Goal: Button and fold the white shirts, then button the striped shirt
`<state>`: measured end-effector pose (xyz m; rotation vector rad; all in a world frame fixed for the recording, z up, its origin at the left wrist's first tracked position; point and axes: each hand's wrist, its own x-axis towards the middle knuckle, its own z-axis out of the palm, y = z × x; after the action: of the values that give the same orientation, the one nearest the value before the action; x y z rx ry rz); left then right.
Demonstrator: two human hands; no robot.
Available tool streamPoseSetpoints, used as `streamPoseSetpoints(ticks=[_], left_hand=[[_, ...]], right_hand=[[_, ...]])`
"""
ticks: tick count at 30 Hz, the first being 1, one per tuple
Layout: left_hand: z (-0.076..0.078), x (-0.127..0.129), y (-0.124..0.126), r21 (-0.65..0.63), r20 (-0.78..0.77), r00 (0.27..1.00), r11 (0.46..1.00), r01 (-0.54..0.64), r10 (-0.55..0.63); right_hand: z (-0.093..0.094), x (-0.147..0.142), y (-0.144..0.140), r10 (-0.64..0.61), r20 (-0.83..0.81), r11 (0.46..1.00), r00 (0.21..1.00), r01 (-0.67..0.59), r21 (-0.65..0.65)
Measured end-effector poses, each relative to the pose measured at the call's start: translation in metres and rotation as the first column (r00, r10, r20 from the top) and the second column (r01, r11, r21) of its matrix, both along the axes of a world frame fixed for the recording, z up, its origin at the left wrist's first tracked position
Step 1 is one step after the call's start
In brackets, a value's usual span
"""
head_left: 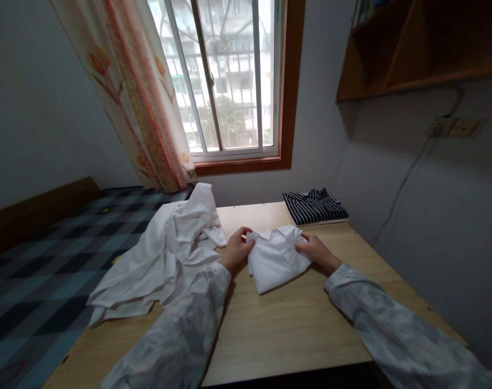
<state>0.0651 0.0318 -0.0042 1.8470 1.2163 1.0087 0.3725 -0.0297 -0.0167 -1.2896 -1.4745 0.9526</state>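
A small folded white shirt (275, 260) lies collar-up in the middle of the wooden table (294, 329). My left hand (235, 249) grips its left edge near the collar. My right hand (315, 249) holds its right edge, fingers curled onto the fabric. Both forearms wear pale patterned sleeves. Just left of my left hand sits a loose heap of white clothes (164, 254), which spills over the table's left side.
A folded dark striped shirt (314, 206) rests at the table's far right corner by the wall. A bed with a checked cover (39, 265) adjoins the table on the left. A window with a curtain is behind; a wall shelf hangs upper right.
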Motion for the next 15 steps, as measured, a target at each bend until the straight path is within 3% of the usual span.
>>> streamPoseSetpoints(ticks=[3, 5, 7, 9, 11, 15], left_hand=[[0.013, -0.005, -0.005, 0.131, 0.036, 0.997, 0.989, -0.074, 0.070], [0.018, -0.007, -0.007, 0.229, 0.059, 0.990, 0.964, -0.136, 0.126], [0.016, -0.007, -0.009, 0.276, 0.098, 0.980, 0.942, -0.192, 0.171], [0.007, -0.008, -0.010, 0.237, 0.146, 0.972, 0.947, -0.216, 0.185], [-0.003, -0.009, -0.011, 0.144, 0.187, 0.966, 0.968, -0.205, 0.177], [-0.014, -0.018, -0.010, 0.011, 0.249, 0.957, 0.987, -0.159, 0.151]], right_hand=[[-0.005, 0.009, 0.009, -0.207, 0.276, 0.975, 0.938, 0.176, 0.133], [-0.003, 0.012, 0.016, -0.365, 0.354, 0.920, 0.861, 0.276, 0.279], [0.002, 0.008, 0.024, -0.429, 0.386, 0.869, 0.817, 0.257, 0.423], [0.009, -0.003, 0.030, -0.364, 0.437, 0.870, 0.822, 0.134, 0.474], [0.014, -0.019, 0.034, -0.248, 0.501, 0.905, 0.829, 0.013, 0.426], [0.014, -0.052, 0.028, -0.157, 0.617, 0.941, 0.772, -0.074, 0.332]])
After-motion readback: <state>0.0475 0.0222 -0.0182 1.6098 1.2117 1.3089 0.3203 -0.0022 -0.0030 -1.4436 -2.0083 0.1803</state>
